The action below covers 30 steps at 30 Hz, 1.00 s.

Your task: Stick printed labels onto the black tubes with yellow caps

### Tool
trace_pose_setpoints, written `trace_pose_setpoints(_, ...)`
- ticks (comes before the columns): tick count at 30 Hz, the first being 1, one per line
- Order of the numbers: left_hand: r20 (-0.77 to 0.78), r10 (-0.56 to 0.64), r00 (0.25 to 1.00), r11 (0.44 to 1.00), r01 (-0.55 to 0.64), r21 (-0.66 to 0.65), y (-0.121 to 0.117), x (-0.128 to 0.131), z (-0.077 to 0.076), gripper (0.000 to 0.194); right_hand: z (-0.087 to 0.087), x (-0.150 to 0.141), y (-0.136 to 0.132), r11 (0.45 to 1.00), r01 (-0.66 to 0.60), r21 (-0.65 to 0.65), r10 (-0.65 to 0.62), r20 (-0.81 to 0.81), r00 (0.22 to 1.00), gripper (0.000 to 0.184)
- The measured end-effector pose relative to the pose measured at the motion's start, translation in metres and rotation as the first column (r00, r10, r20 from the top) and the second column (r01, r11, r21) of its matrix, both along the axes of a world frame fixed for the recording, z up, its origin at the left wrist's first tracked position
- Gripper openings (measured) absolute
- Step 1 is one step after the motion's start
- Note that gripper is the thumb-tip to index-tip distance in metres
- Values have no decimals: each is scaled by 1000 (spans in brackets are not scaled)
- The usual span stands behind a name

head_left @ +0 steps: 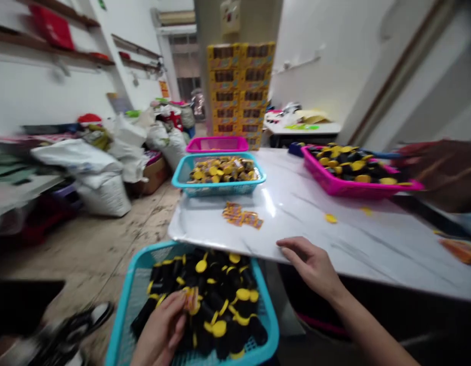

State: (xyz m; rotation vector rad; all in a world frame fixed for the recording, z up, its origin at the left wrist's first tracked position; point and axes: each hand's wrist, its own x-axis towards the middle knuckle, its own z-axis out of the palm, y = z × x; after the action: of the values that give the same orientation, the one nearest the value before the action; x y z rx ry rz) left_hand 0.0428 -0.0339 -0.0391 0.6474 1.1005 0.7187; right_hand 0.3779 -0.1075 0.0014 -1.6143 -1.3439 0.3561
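Observation:
My left hand (pixel 162 325) is over a blue plastic basket (pixel 271 325), its fingers pinching a small orange-and-yellow printed piece (pixel 191 300). Whether that piece is a label or a packet I cannot tell. Black containers with yellow caps (pixel 220 328) fill the basket below it. At the front edge of the white marble-patterned table (pixel 227 241), my right hand (pixel 309 264) has its fingers stretched out and holds nothing visible. Similar orange printed pieces (pixel 241 216) lie on the table, ahead and to the left of my right hand.
Another blue basket (pixel 220 190) holds yellow-and-orange items, with a pink basket (pixel 217 144) behind it. At right, a pink basket (pixel 357 189) of black-and-yellow pieces stands near a blurred person's arm (pixel 437 173). Yellow boxes (pixel 241 94) are stacked behind. White sacks (pixel 101 178) stand left.

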Motion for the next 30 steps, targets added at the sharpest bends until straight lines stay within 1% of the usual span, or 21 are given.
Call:
trace_pose_setpoints(1, 63, 9, 998, 1000, -8, -11, 4, -1, -3, 30, -1, -13, 0, 999, -47, 27, 44, 109, 993, 18)
trace_pose_setpoints(3, 118, 86, 989, 996, -83, -35, 10, -6, -9, 32, 0, -31, 0, 986, -149, 80, 123, 265, 956, 16)
trace_pose_setpoints(5, 139, 149, 979, 988, -142, -55, 15, -11, -15, 32, 3, -33, 0, 979, -176, 106, 130, 348, 929, 15)
trace_pose_setpoints(6, 143, 174, 974, 984, -166, -65, 16, -13, -17, 32, 5, -28, -2, 984, -132, 117, 82, 361, 929, 14)
trace_pose_setpoints(8, 153, 181, 971, 981, -169, -91, 18, -16, -20, 32, 11, -11, -8, 989, 56, 136, -100, 342, 934, 13)
trace_pose_setpoints(10, 193, 109, 975, 992, -93, -88, 16, -17, -20, 29, 19, 4, -15, 957, 260, 131, -289, 327, 900, 17)
trace_pose_setpoints(11, 220, 53, 974, 997, -38, -71, 14, -17, -18, 28, 22, 7, -16, 939, 320, 124, -343, 340, 876, 18)
trace_pose_setpoints(12, 248, 0, 969, 999, 12, -47, 11, -16, -16, 27, 25, 7, -13, 936, 330, 121, -350, 368, 861, 18)
trace_pose_setpoints(13, 267, -39, 963, 999, 46, -22, 9, -15, -14, 28, 28, 3, -7, 954, 279, 110, -299, 405, 864, 17)
trace_pose_setpoints(14, 282, -59, 958, 998, 65, -13, 8, -15, -13, 29, 30, -5, 2, 979, 178, 95, -202, 441, 875, 16)
trace_pose_setpoints(15, 279, -50, 959, 998, 56, -15, 8, -14, -13, 29, 32, -17, 13, 996, 47, 77, -78, 470, 879, 14)
trace_pose_setpoints(16, 267, -26, 963, 999, 33, -21, 8, -15, -13, 29, 33, -32, 24, 994, -90, 59, 49, 491, 870, 13)
trace_pose_setpoints(18, 253, 35, 967, 999, -29, -28, 10, -17, -14, 29, 35, -65, 44, 955, -294, 31, 238, 509, 827, 13)
trace_pose_setpoints(19, 252, 57, 966, 998, -53, -25, 10, -18, -14, 29, 35, -82, 51, 937, -350, 17, 293, 508, 810, 14)
trace_pose_setpoints(22, 268, 68, 961, 998, -69, -5, 13, -24, -13, 29, 26, -117, 63, 877, -474, -77, 445, 500, 743, 17)
trace_pose_setpoints(24, 270, 66, 961, 998, -67, -6, 15, -27, -13, 31, 21, -123, 66, 841, -526, -126, 512, 503, 697, 18)
trace_pose_setpoints(25, 271, 67, 960, 998, -66, -10, 16, -28, -13, 32, 20, -119, 69, 845, -520, -124, 504, 510, 697, 17)
trace_pose_setpoints(26, 271, 66, 960, 998, -64, -18, 17, -29, -14, 33, 21, -112, 74, 870, -482, -103, 460, 518, 721, 17)
trace_pose_setpoints(27, 271, 61, 961, 998, -57, -25, 17, -29, -15, 33, 23, -102, 82, 911, -407, -66, 380, 523, 763, 17)
trace_pose_setpoints(29, 271, 47, 961, 999, -40, -33, 17, -28, -19, 32, 30, -75, 105, 984, -176, 9, 145, 522, 840, 21)
trace_pose_setpoints(30, 273, 45, 961, 999, -36, -37, 17, -28, -21, 31, 33, -61, 119, 998, -55, 26, 34, 522, 852, 25)
